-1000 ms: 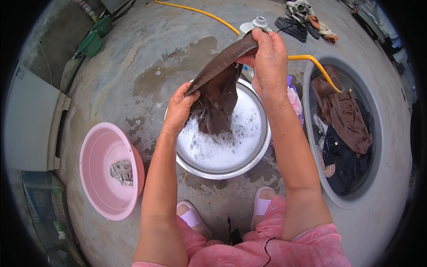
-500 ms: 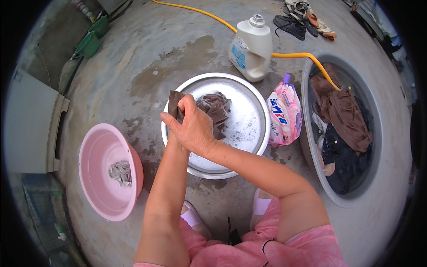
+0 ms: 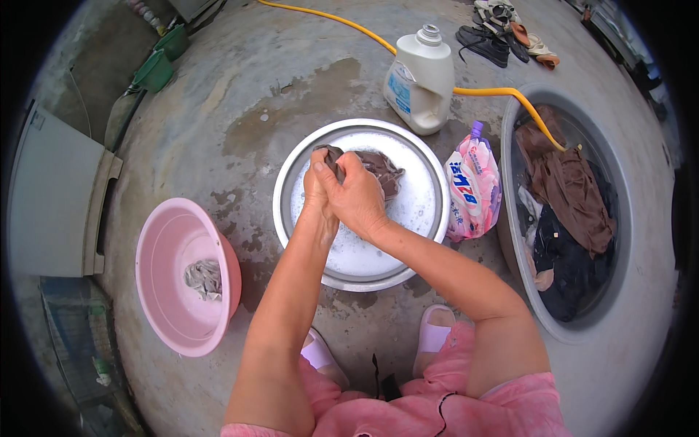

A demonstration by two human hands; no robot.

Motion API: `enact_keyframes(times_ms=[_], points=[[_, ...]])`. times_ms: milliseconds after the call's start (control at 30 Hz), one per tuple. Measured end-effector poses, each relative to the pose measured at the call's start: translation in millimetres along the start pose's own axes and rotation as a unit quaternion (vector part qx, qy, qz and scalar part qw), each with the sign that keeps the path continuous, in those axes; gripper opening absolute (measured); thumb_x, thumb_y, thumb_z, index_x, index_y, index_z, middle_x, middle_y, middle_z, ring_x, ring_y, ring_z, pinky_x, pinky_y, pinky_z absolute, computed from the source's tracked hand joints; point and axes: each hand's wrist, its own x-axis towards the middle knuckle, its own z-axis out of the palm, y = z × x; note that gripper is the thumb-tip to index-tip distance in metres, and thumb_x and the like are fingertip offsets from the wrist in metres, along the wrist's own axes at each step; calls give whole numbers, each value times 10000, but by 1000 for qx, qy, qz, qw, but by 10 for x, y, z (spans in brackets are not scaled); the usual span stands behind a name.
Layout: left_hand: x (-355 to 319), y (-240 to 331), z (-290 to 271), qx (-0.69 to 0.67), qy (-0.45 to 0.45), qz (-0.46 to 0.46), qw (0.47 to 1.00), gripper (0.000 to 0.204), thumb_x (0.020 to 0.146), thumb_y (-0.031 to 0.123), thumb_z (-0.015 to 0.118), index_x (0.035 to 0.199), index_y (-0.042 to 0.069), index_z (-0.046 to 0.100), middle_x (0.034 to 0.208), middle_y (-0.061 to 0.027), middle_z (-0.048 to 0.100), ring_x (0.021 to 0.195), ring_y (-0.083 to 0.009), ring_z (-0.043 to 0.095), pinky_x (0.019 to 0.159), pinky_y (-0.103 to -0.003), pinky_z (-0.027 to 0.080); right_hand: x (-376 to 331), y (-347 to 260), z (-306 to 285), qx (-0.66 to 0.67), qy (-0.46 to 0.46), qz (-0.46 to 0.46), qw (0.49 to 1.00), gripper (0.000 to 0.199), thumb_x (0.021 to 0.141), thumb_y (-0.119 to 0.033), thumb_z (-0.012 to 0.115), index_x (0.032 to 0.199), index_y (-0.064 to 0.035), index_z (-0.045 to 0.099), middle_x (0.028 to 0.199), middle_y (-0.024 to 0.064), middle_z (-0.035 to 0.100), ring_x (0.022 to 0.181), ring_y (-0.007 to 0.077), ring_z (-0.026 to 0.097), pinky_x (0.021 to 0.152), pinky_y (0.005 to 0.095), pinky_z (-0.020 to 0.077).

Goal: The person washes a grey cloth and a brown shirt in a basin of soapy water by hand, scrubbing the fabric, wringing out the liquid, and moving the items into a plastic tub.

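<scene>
Brown cloth [image 3: 378, 171] bunched, axis unclear

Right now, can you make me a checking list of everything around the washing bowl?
Surface: grey concrete floor, wet patches near the bowl.
Job's things: brown cloth in the sudsy metal basin.
Clutter: white detergent jug, pink soap bag, pink basin holding a grey rag, big tub of dark clothes.
Hands: left hand and right hand pressed together, gripping the cloth.
Cables: yellow hose into the tub.
Surroundings: shoes, green buckets.
</scene>
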Motion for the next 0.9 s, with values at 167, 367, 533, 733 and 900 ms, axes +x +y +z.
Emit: enact_keyframes(times_ms=[167, 367, 533, 733, 900], points=[[-36, -76, 11, -17, 77, 80, 994, 288, 897, 328, 407, 769, 104, 533, 718, -24, 549, 644, -167, 544, 556, -325, 460, 111, 27, 48, -34, -15, -34, 999, 420, 838, -444, 508, 698, -48, 501, 603, 136, 572, 640, 356, 603, 610, 440, 456], [-194, -420, 483, 47, 72, -64, 994, 416, 924, 381, 423, 1202, 77, 483, 1145, -104, 544, 1010, -230, 550, 841, -363, 464, 564, 451, -184, 15, 134, 125, 983, 411, 861, -447, 474, 729, -62, 527, 653, 105, 602, 656, 314, 588, 607, 412, 432], [31, 73, -262, -82, -120, -6, 989, 335, 887, 435, 469, 735, 136, 490, 659, -11, 505, 649, -137, 524, 574, -285, 434, -68, -124, 117, 38, 17, -22, 999, 363, 802, -384, 588, 706, -46, 495, 616, 114, 553, 582, 282, 545, 574, 387, 422], [-113, -210, 197, 27, 112, 8, 993, 329, 943, 336, 310, 977, 73, 506, 917, -66, 571, 837, -177, 578, 684, -338, 498, 389, 227, 88, -27, 63, 24, 997, 334, 812, -374, 541, 713, -56, 530, 650, 141, 605, 662, 341, 601, 620, 432, 449], [-186, -385, 403, 40, 95, -51, 993, 406, 958, 321, 249, 1166, 39, 455, 1096, -117, 552, 968, -225, 570, 813, -388, 492, 533, 475, -46, -13, 155, 101, 983, 386, 832, -387, 525, 677, -36, 481, 637, 146, 568, 614, 334, 546, 588, 419, 412]])
